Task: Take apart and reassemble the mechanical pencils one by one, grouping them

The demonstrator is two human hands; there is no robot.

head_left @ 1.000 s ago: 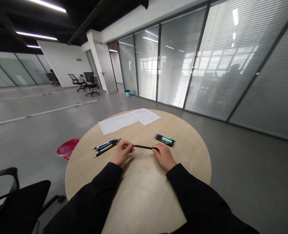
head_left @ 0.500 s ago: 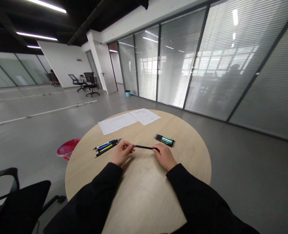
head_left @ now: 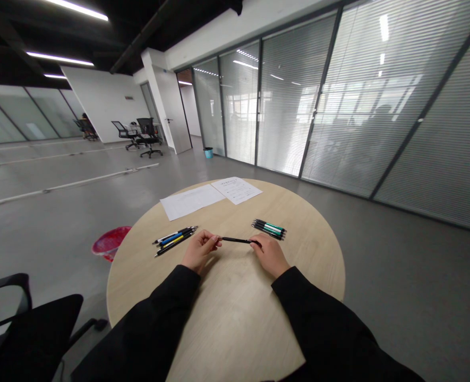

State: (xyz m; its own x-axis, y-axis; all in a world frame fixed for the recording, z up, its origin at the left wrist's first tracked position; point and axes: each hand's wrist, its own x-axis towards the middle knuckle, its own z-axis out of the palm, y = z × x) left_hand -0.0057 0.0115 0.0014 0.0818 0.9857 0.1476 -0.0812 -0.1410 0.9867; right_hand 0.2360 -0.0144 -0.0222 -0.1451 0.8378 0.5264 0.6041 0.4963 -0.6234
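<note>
A slim black pen spans the gap between my two hands, lying almost level above the wooden table. Its left end is pinched by my left hand, its right end by my right hand; the fingers cover both tips. Beyond my left hand lies a loose group of pens with white, blue, yellow and black barrels. Just past my right hand, several green, white and black pens rest side by side.
Two printed sheets, a left paper and a right paper, lie at the table's far side. A red basket stands on the floor to the left. A black chair is at the lower left, close to the table.
Almost nothing differs. The pen and my right hand have shifted very slightly to the right; both hands keep their pinch on it.
</note>
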